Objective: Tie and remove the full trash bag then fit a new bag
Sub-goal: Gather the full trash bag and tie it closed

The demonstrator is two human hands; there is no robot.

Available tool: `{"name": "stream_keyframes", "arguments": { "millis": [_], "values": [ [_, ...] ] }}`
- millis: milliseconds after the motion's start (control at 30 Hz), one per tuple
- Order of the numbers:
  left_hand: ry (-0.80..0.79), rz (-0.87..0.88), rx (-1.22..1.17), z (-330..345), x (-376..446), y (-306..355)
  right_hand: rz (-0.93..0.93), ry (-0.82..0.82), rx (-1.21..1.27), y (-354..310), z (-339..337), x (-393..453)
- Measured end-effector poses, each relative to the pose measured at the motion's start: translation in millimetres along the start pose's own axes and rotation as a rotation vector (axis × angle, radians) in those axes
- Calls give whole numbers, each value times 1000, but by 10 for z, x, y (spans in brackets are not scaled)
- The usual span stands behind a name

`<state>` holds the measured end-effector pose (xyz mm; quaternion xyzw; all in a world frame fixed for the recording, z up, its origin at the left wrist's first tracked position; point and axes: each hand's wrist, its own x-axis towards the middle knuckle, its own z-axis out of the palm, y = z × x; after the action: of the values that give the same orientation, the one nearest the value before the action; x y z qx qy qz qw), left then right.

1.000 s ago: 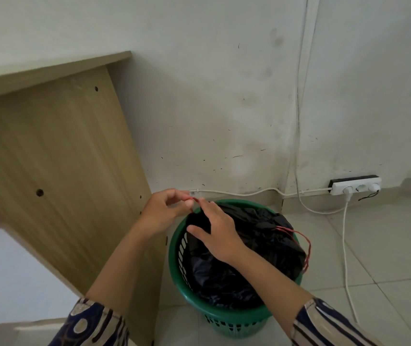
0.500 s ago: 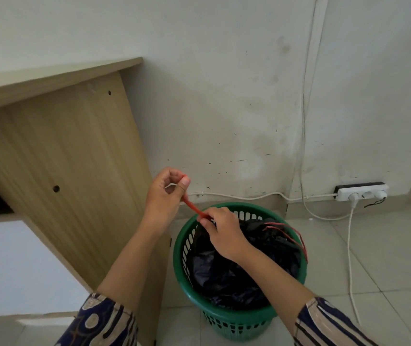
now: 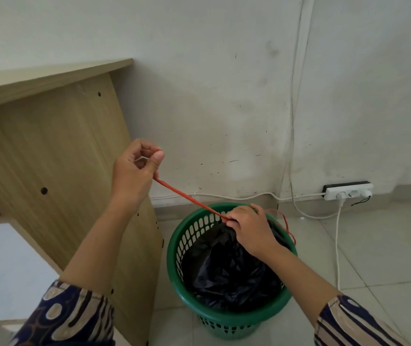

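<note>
A black trash bag [image 3: 227,270] sits inside a round green slotted bin [image 3: 227,320] on the tiled floor. A red drawstring [image 3: 187,196] runs taut from the bag's gathered mouth up and to the left. My left hand [image 3: 134,171] is raised beside the wooden panel and pinches the drawstring's upper end. My right hand [image 3: 252,228] is over the bin's far rim, fingers closed on the bag's gathered top where the string comes out. A loose red loop [image 3: 286,226] hangs over the rim at the right.
A tall wooden desk side panel [image 3: 57,171] stands close to the bin's left. A white power strip [image 3: 348,192] lies along the wall at the right, and white cables [image 3: 338,245] trail across the floor tiles. The wall is right behind the bin.
My left hand has risen up and to the left, drawing out a longer length of red drawstring. My right hand has stayed at the bag's mouth, which is now more gathered.
</note>
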<state>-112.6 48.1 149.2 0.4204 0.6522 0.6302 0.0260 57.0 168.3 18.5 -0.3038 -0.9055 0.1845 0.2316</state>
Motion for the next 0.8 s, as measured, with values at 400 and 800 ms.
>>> {"name": "stream_keyframes", "arguments": {
  "millis": [400, 800],
  "values": [
    [-669, 112, 1018, 700, -639, -303, -8, 53, -8, 5, 78, -6],
    [-827, -207, 1007, 827, -724, -477, -105, 115, -47, 47, 172, -64]
  ]
}}
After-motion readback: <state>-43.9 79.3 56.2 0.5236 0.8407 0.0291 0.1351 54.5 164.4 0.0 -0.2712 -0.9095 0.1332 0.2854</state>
